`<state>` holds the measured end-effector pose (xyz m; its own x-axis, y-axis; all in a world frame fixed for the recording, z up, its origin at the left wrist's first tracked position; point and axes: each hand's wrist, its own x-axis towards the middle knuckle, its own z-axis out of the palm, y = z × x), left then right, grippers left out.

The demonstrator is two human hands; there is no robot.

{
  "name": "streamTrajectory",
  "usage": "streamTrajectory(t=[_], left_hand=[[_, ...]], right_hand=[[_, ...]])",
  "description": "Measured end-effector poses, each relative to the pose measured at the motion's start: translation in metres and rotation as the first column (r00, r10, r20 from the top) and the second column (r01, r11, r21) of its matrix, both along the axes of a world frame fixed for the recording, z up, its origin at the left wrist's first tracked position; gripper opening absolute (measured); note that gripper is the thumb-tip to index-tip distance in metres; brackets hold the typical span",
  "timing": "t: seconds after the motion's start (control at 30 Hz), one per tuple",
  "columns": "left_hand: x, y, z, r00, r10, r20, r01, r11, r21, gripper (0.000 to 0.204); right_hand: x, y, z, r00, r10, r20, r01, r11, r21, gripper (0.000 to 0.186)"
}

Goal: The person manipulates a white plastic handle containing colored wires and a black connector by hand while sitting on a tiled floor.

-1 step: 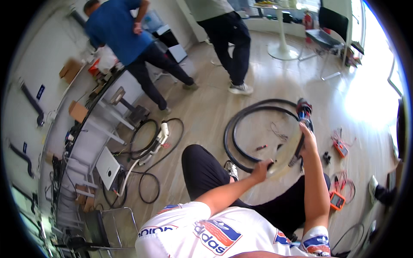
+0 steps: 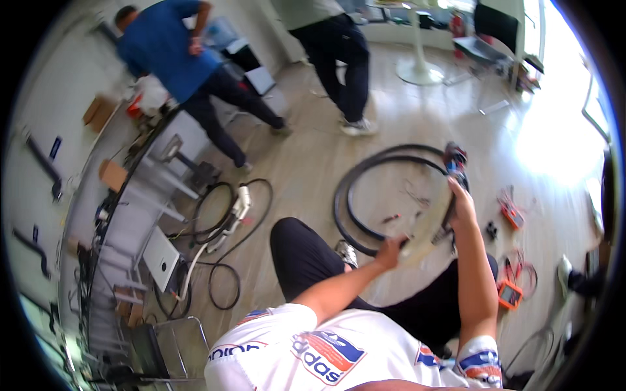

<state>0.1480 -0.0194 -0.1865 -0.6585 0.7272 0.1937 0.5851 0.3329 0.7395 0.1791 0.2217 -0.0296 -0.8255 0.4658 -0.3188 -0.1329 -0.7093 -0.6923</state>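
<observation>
I sit low with my left hand closed on the lower end of a pale, translucent long piece, blurred. My right hand grips farther up, just below a black-and-red connector assembly with a blue part. A thick black cable lies in loops beyond my hands. Inside the loops are thin wires and a small red-and-black tool. Small black parts and two orange meters with leads lie to the right.
Two people stand ahead by a long bench. Charging cables and a silver case lie left. Chairs, a round table and a fire extinguisher stand around. Someone's shoe shows right.
The view has shifted slightly and blurred, so things sit a little higher and farther left in the picture. My hands keep their grips.
</observation>
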Motion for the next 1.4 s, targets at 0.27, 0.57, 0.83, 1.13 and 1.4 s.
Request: streamTrajectory(t=[0.27, 0.57, 0.83, 1.13, 1.4], left_hand=[[-0.059, 0.011, 0.105, 0.919, 0.138, -0.368, -0.088, 0.985, 0.149, 0.024], [-0.095, 0.032, 0.124, 0.583, 0.470, -0.662, -0.320, 0.882, 0.345, 0.046], [-0.121, 0.043, 0.136, 0.687, 0.522, -0.506, -0.324, 0.843, 0.430, 0.034], [-0.146, 0.030, 0.171, 0.763, 0.330, -0.556, -0.146, 0.925, 0.349, 0.029], [-0.195, 0.023, 0.209, 0.812, 0.255, -0.525, 0.083, 0.839, 0.537, 0.030]], right_hand=[[0.009, 0.021, 0.013, 0.992, -0.124, 0.005, 0.124, 0.982, -0.144, 0.048], [-0.005, 0.004, 0.016, 0.982, -0.178, -0.061, 0.157, 0.955, -0.252, 0.054], [-0.005, -0.004, 0.003, 0.962, 0.006, -0.273, -0.066, 0.975, -0.212, 0.040], [0.015, 0.008, 0.009, 0.961, 0.114, -0.253, -0.026, 0.945, 0.327, 0.044], [0.053, 0.083, 0.042, 0.899, -0.383, -0.213, 0.219, -0.027, 0.975, 0.080]])
